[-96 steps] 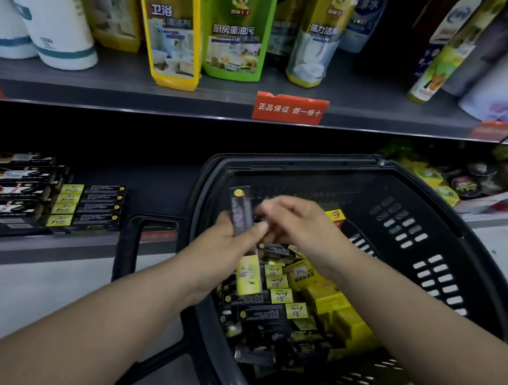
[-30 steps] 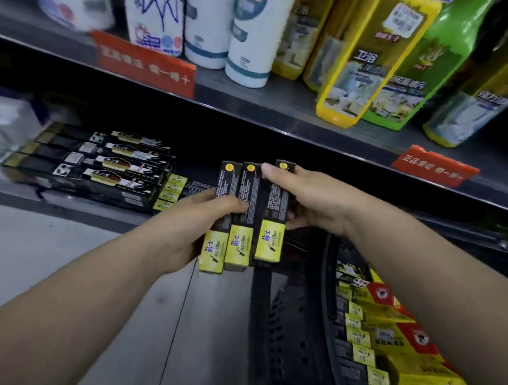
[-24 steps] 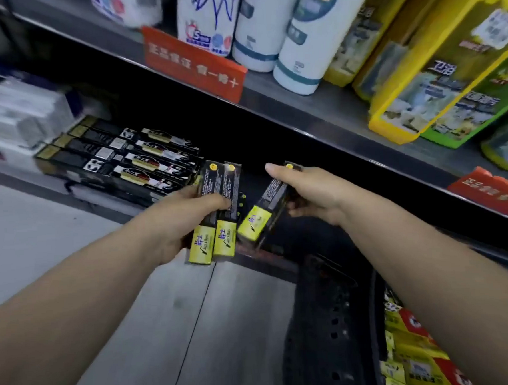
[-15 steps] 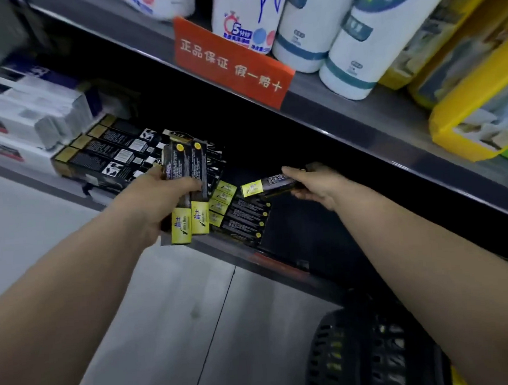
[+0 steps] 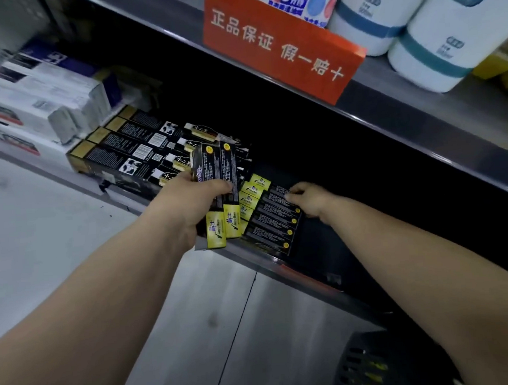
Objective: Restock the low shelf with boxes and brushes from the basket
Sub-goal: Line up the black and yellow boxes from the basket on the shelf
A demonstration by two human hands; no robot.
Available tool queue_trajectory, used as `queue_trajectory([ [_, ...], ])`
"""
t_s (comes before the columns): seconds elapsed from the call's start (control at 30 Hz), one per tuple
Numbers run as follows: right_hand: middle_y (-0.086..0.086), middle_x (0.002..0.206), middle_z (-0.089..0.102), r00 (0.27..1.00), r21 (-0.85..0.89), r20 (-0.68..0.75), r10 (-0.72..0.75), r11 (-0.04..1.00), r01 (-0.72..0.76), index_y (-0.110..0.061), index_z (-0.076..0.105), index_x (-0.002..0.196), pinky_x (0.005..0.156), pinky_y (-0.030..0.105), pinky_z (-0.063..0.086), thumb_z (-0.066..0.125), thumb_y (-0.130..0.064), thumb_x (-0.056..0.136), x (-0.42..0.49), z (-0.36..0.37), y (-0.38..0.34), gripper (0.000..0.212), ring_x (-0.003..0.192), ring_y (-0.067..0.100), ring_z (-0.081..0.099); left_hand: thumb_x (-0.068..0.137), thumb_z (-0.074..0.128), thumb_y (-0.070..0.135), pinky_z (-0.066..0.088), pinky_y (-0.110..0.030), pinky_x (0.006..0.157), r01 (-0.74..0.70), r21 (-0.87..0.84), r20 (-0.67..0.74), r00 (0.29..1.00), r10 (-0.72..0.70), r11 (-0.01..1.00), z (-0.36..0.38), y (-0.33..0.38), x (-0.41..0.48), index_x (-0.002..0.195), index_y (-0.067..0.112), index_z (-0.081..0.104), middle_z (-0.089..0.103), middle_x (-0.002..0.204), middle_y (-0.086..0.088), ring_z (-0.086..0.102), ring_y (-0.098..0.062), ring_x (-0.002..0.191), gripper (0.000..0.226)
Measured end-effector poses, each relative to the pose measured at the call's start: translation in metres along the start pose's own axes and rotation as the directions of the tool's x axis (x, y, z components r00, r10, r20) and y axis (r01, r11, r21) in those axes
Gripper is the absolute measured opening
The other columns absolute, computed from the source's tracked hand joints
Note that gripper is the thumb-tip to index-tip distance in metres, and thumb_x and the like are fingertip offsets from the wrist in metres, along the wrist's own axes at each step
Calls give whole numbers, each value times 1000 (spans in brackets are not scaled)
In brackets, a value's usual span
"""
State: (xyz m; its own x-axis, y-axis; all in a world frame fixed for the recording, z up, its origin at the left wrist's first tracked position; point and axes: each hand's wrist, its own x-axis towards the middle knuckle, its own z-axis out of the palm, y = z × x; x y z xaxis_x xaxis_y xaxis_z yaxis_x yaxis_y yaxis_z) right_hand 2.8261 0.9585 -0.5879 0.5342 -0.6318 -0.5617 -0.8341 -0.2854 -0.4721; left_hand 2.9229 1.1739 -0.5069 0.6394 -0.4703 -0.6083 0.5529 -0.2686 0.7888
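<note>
My left hand [image 5: 188,208] grips two slim black-and-yellow boxes [image 5: 221,194] upright, just in front of the low shelf [image 5: 269,261]. A row of the same boxes [image 5: 268,224] lies flat on that shelf, yellow ends to the left. My right hand [image 5: 311,200] reaches in to the far end of the row, and its fingers pinch the right end of the rearmost box [image 5: 276,191], which lies level with the others. Only a corner of the black basket [image 5: 373,363] shows at the bottom right.
Longer black boxes [image 5: 131,149] are stacked left of the row, with white cartons [image 5: 32,95] beyond them. The upper shelf carries an orange sign [image 5: 279,42] and white bottles [image 5: 433,38] close above. The floor [image 5: 41,235] is pale tile.
Both hands carried three boxes from the basket to the low shelf. My right hand took one box, turned it flat and brought it down onto the back of the row.
</note>
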Motion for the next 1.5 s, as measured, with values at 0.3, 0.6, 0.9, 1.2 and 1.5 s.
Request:
queue_trajectory([
  [0.3, 12, 134, 50, 994, -424, 107, -32, 903, 75, -13, 24, 146, 100, 32, 43, 49, -9, 95, -21, -7, -19, 57, 117, 26, 52, 80, 70, 8, 52, -34, 58, 61, -19, 50, 997, -60, 998, 6, -4, 1, 103, 8, 64, 70, 89, -11, 65, -25, 70, 24],
  [0.6, 1, 154, 16, 776, -3, 339, -532, 824, 567, -31, 8, 148, 89, 14, 42, 79, -8, 71, -85, -31, -72, 107, 130, 11, 32, 80, 70, 4, 56, -39, 63, 71, -51, 108, 992, -65, 996, 11, -3, -7, 97, 7, 64, 70, 87, -12, 65, -25, 69, 18],
  [0.9, -6, 121, 40, 746, -193, 286, -602, 726, 660, -37, 38, 117, 87, 16, 43, 87, -37, 55, -99, -46, -64, 80, 107, 8, 46, 76, 74, 14, 56, -33, 50, 123, 22, 282, 951, -125, 992, 15, -2, -17, 91, 7, 63, 72, 70, -9, 69, -23, 60, 20],
  [1.2, 3, 94, 50, 896, -412, -52, -441, 827, 383, -10, 48, 114, 64, 25, 30, 64, -24, 87, -34, -61, -14, 34, 84, 18, 45, 83, 67, 38, 45, -52, 99, 49, -83, -40, 998, -53, 995, 19, -2, -7, 96, 13, 54, 60, 106, -11, 56, -35, 113, 32],
  [1.5, 5, 95, 54, 986, -378, -86, -141, 921, 99, -18, 47, 121, 49, 21, 30, 44, -11, 95, 18, -16, 1, 27, 63, 8, 42, 84, 66, 24, 54, -40, 61, 106, -32, -43, 993, -108, 994, 23, 0, -5, 86, 11, 51, 57, 104, -16, 60, -39, 100, 20],
])
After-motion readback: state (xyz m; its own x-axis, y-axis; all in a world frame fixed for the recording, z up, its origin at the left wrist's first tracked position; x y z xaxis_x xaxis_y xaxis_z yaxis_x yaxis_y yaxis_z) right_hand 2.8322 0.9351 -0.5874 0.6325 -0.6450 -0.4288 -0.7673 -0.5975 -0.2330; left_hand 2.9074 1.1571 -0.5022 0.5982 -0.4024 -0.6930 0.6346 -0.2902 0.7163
